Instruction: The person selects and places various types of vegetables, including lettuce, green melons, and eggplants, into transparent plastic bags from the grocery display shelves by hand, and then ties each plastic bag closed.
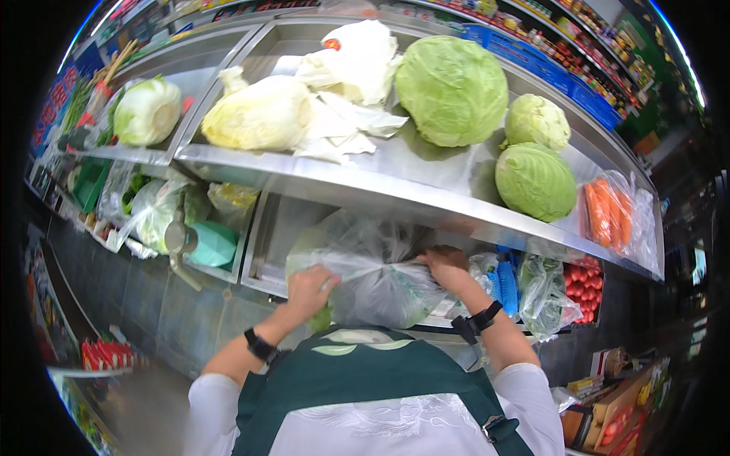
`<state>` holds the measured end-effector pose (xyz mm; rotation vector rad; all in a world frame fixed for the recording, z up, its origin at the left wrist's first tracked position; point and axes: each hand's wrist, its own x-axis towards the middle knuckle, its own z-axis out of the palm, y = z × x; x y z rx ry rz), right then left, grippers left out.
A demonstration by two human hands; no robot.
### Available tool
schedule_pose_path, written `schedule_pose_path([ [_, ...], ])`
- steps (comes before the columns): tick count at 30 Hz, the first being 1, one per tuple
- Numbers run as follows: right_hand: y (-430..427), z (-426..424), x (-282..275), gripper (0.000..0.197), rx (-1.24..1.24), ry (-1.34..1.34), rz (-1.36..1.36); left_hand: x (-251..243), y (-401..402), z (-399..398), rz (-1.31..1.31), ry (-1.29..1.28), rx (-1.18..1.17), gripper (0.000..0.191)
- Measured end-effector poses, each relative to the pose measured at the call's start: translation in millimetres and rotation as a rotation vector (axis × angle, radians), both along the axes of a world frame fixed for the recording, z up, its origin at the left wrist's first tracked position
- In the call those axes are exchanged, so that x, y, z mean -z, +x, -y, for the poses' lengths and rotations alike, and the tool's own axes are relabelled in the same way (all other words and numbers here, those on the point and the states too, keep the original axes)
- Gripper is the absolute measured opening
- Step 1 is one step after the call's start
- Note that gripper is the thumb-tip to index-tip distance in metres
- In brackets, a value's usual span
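A clear plastic bag (376,285) lies bunched in front of me over the lower shelf, its gathered folds meeting near the middle. Something green shows through it and at its left side; I cannot tell exactly what. My left hand (311,290) pinches the bag's left part between thumb and fingers. At the other side my right hand (447,265) grips the bag's gathered plastic, just under the upper shelf's front edge. Both wrists wear black bands.
The metal upper shelf (319,171) carries a napa cabbage (262,114), white wrapping (359,68), a large round cabbage (453,91), smaller cabbages (536,182) and bagged carrots (607,211). Below stand a teal spray bottle (211,242), a plastic-wrapped bundle (544,290) and red netting (583,288).
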<state>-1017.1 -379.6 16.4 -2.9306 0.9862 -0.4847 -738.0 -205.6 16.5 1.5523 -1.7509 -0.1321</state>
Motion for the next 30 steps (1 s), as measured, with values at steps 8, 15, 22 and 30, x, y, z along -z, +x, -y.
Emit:
schedule_pose_path([
  [8,39,-40,-39,0.039,-0.126,1.386,0.867,-53,-14,27,-0.957,0.625,0.505,0.034],
  [15,74,-40,-59,0.045,-0.260,1.299,0.924,-93,-3,30,-0.510,0.588,0.574,0.031],
  [22,52,-24,-8,0.038,-0.001,0.919,0.585,-8,19,12,-0.968,0.644,0.319,0.026],
  [30,64,-44,6,0.039,-0.164,0.520,0.523,-102,-36,60,-0.085,0.211,0.697,0.016],
])
